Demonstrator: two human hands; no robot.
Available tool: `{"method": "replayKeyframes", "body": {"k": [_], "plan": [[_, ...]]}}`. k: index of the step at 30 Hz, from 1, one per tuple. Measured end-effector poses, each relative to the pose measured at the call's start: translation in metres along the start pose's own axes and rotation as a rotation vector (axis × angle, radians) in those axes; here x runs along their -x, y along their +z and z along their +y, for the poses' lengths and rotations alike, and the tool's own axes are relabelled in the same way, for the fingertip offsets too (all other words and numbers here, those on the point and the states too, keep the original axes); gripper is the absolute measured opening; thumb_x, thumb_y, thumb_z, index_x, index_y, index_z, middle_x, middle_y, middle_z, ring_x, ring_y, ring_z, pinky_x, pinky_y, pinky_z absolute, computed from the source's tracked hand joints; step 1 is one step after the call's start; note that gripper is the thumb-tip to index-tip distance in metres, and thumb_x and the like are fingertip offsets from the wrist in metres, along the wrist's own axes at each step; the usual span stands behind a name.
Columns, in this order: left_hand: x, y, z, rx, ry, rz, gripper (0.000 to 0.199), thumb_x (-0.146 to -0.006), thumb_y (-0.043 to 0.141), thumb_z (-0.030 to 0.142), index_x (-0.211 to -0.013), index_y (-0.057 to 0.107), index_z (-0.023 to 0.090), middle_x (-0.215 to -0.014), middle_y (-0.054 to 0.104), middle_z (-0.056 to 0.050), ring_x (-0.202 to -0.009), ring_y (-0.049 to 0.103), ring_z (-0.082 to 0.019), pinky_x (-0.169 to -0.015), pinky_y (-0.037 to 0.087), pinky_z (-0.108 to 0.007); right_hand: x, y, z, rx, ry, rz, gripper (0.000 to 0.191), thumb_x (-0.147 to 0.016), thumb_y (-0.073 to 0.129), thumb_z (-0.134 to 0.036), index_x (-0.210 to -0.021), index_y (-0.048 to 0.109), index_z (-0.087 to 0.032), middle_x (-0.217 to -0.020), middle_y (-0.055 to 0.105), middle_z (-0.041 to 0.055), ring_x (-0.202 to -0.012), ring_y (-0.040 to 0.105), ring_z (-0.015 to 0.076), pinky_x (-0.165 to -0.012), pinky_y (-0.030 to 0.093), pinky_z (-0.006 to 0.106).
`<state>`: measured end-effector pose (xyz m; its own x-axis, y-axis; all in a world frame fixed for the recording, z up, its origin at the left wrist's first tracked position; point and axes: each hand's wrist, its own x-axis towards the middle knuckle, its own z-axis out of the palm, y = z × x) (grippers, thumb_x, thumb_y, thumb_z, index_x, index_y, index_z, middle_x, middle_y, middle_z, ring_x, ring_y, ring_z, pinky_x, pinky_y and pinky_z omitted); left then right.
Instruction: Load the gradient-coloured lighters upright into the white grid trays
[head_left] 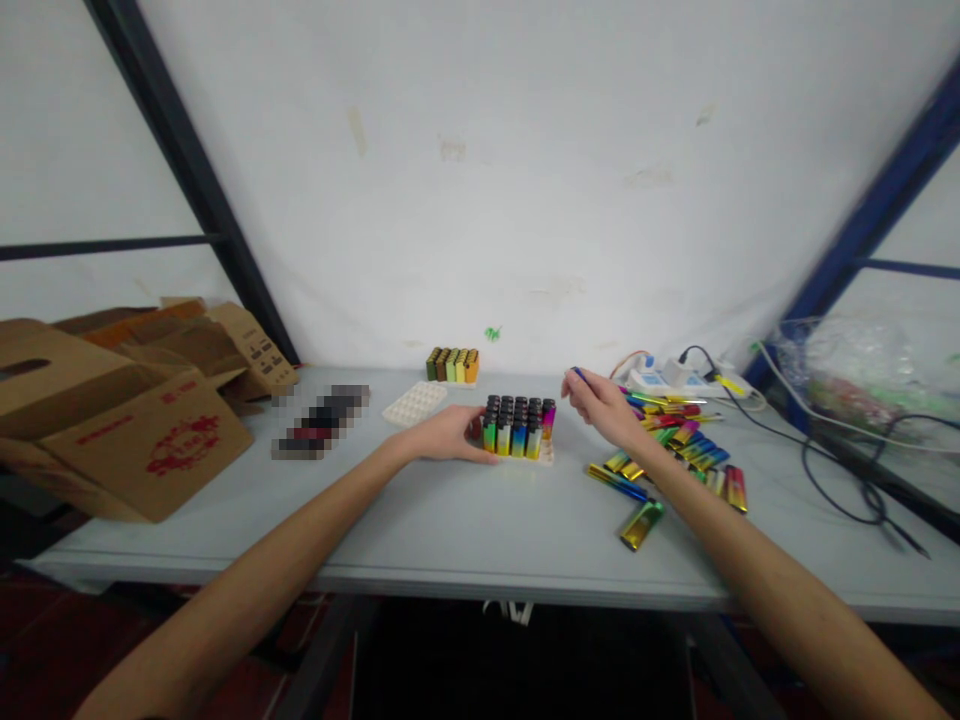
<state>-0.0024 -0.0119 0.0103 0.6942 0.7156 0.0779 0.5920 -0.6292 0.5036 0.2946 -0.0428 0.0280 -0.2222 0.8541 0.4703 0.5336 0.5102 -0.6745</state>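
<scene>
Upright lighters point(519, 432) with black tops and shiny coloured bodies stand in rows in a white tray point(547, 459). My left hand point(454, 434) grips the left end of this filled tray, thumb at the front and fingers behind. Just right of the tray and above the table, my right hand point(592, 398) is closed in a pinch. A small dark blue end, seemingly of a lighter point(577, 373), shows at its fingertips; the rest is hidden in the hand. Loose metallic lighters point(641, 525) lie in a pile right of and beneath my right forearm.
An unfilled white tray point(415, 403) lies left of my left hand. Another lighter set point(452, 365) stands by the wall. Cardboard boxes point(150, 440) occupy the left side. A power strip point(660, 380), black cable point(840, 510) and clear plastic bag point(870, 370) are at right.
</scene>
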Motion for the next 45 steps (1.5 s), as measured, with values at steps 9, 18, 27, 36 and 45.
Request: {"method": "replayKeyframes", "body": {"k": [9,18,27,36,45], "plan": [[0.000,0.000,-0.003,-0.017,0.015,0.014,0.065,-0.070,0.079,0.066,-0.111,0.064,0.017,-0.091,0.072,-0.006,-0.076,0.065,-0.023,-0.064,0.046,-0.030,0.001,0.013,-0.005,0.116,0.068,0.200,0.054,-0.088,0.045,-0.064,-0.054,0.031,-0.024,-0.051,0.030,-0.0032,-0.051,0.031,0.0112,-0.050,0.022,0.027],[0.000,0.000,-0.001,-0.007,0.009,0.010,0.065,-0.071,0.078,0.065,-0.113,0.065,0.017,-0.095,0.073,-0.006,-0.078,0.066,-0.024,-0.065,0.046,-0.030,0.002,0.015,-0.008,0.164,0.088,0.163,0.045,-0.088,0.045,-0.053,-0.056,0.031,-0.024,-0.053,0.031,-0.0032,-0.051,0.033,0.0118,-0.051,0.022,0.027],[0.000,0.001,-0.002,0.013,0.009,0.007,0.068,-0.070,0.078,0.065,-0.116,0.065,0.017,-0.097,0.073,-0.007,-0.079,0.066,-0.024,-0.066,0.046,-0.030,0.005,0.005,-0.013,0.317,-0.103,0.095,0.036,-0.104,0.041,-0.051,-0.104,0.060,-0.020,-0.078,0.066,0.0029,-0.070,0.060,0.0191,-0.067,0.040,0.029],[0.000,0.000,0.001,-0.001,-0.004,-0.007,0.066,-0.071,0.079,0.062,-0.117,0.065,0.016,-0.098,0.073,-0.007,-0.081,0.066,-0.024,-0.066,0.046,-0.029,0.002,-0.010,-0.012,0.307,-0.250,0.043,0.037,-0.100,0.054,-0.051,-0.093,0.069,-0.019,-0.080,0.066,0.0056,-0.073,0.060,0.0187,-0.069,0.046,0.030],[0.000,0.001,-0.002,-0.014,-0.005,0.011,0.068,-0.070,0.078,0.065,-0.115,0.065,0.016,-0.096,0.073,-0.007,-0.079,0.066,-0.024,-0.065,0.046,-0.030,0.005,-0.008,-0.011,0.308,-0.220,-0.247,0.028,-0.096,0.064,-0.047,-0.097,0.068,-0.019,-0.075,0.071,0.0024,-0.064,0.062,0.0156,-0.060,0.044,0.025]]}}
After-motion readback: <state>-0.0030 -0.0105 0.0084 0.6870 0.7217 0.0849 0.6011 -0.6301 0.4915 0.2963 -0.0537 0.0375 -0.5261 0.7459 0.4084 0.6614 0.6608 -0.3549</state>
